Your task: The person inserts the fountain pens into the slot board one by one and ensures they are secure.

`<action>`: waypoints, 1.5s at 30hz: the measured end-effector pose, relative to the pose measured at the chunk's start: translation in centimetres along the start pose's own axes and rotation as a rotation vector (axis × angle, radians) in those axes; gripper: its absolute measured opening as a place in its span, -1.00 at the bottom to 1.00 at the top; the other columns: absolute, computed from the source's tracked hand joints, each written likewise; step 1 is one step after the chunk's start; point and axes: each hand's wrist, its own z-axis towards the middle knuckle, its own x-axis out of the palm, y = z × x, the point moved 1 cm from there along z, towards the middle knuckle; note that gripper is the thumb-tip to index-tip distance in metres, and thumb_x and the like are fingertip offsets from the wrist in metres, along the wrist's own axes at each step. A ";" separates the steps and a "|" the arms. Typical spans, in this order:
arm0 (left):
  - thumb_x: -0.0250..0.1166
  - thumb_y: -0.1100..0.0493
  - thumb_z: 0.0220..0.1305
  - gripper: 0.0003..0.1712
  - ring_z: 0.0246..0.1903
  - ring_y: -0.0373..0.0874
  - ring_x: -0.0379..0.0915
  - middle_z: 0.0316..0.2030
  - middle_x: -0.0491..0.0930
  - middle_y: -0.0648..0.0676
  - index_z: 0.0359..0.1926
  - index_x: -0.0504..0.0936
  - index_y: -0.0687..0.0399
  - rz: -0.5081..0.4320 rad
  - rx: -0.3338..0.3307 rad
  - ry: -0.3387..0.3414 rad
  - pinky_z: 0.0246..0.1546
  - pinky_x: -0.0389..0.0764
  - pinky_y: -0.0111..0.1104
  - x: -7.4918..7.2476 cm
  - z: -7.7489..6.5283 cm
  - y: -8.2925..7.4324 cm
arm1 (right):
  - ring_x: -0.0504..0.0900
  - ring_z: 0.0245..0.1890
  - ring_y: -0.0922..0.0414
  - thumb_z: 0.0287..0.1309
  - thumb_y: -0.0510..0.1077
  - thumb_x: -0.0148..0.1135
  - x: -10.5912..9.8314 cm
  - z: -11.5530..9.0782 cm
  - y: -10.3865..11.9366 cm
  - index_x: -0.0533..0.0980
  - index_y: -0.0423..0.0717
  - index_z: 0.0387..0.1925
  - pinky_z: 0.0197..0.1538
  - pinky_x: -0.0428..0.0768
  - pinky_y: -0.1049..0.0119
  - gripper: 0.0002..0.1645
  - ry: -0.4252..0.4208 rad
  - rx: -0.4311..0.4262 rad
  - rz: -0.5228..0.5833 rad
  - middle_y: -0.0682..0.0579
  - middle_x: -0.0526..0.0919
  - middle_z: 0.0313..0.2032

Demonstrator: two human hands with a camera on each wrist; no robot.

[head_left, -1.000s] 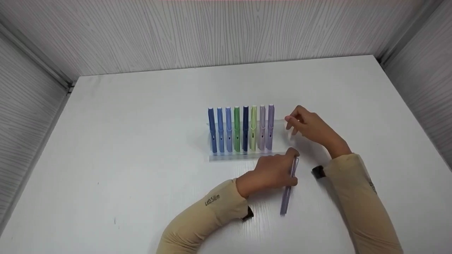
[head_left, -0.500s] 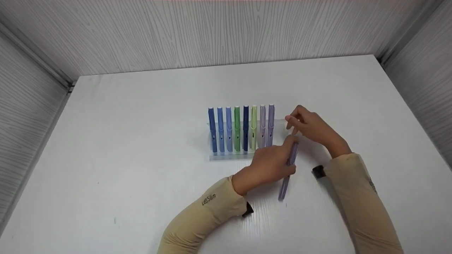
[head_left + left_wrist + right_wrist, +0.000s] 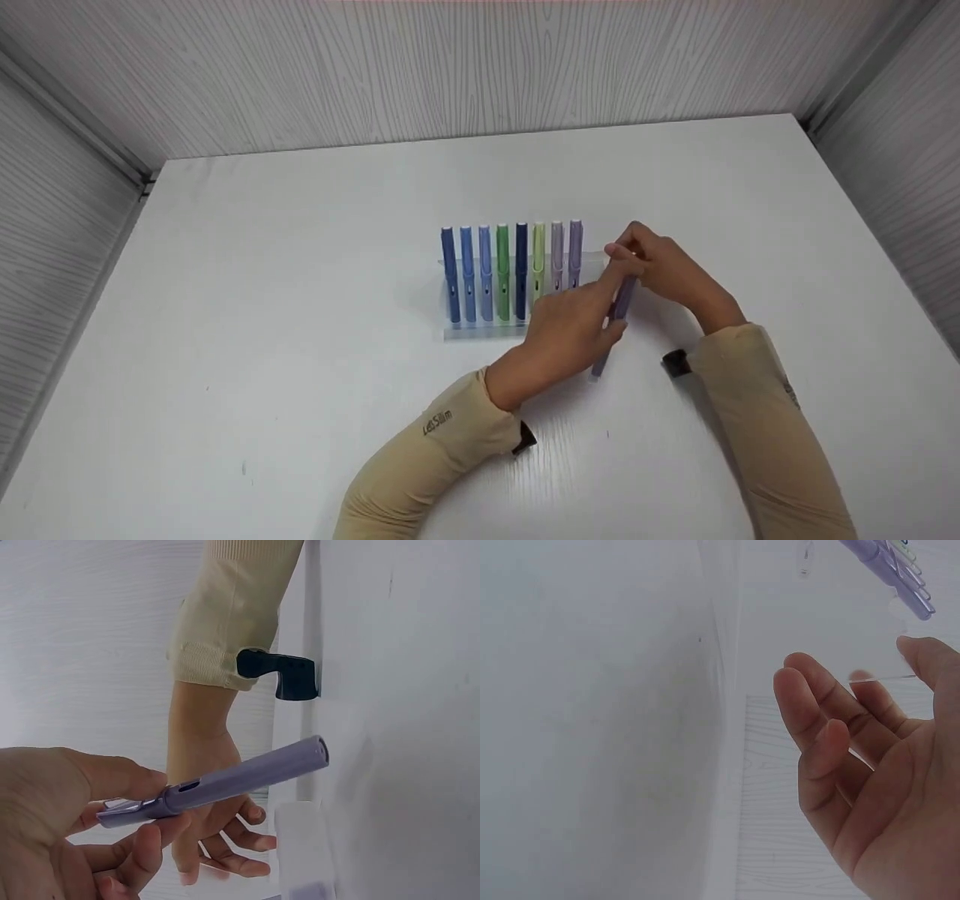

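In the head view my left hand (image 3: 566, 326) pinches a purple pen (image 3: 247, 776) between thumb and fingers, just in front of the pen stand's right end. The left wrist view shows the pen tilted, its clip end by the fingers and its plain barrel end free. My right hand (image 3: 667, 270) holds the right edge of the clear pen stand (image 3: 480, 332); in the right wrist view a fingertip shows through the clear panel (image 3: 810, 622), with the thumb on the other side. Several capped pens stand in a row there, including a green pen (image 3: 503, 255) and a purple pen (image 3: 575, 244).
The white table (image 3: 300, 300) reaches to a wood-grain back panel (image 3: 450, 75), with side panels left and right. Black wrist mounts (image 3: 676, 364) hang under the beige sleeves (image 3: 765, 420). My left forearm crosses the front of the table.
My left hand has carried the purple pen forward, away from the body, up to the stand's right end beside the right hand. The right hand stays in place at the stand.
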 end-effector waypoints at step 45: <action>0.31 0.15 0.21 -0.64 -0.76 -0.26 0.26 -0.62 0.60 -0.08 0.05 0.55 -0.12 0.164 0.033 -0.449 -0.73 0.18 -0.48 1.7 1.4 2.3 | 0.53 -0.30 0.01 0.45 0.09 -0.15 -0.2 0.0 -0.2 0.30 -0.15 -0.13 -0.20 0.46 0.26 -0.64 0.001 -0.018 -0.005 -0.20 0.64 -0.24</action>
